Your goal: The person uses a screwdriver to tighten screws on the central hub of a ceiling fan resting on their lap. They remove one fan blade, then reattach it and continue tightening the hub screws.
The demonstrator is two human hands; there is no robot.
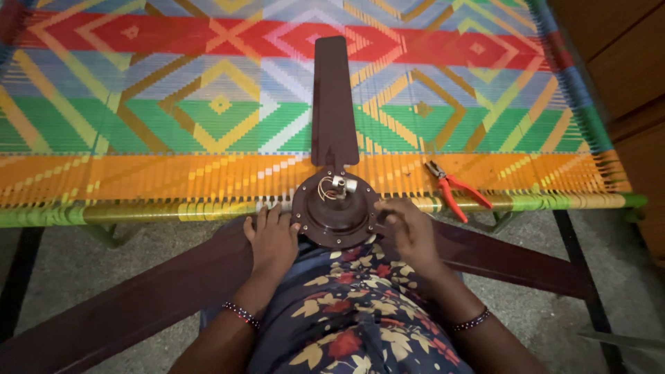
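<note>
Over a woven cot (138,176), both hands (271,239) flank the fan hub (334,211).

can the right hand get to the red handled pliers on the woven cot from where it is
Probably yes: the right hand rests on the dark brown ceiling fan motor hub, and the red-handled pliers lie just beyond it on the colourful woven cot, nothing between.

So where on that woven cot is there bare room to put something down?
Free: the weave left of the blade, and right of it beyond the pliers. Crowded: the near edge, where both hands, left and right, hold the hub.
</note>
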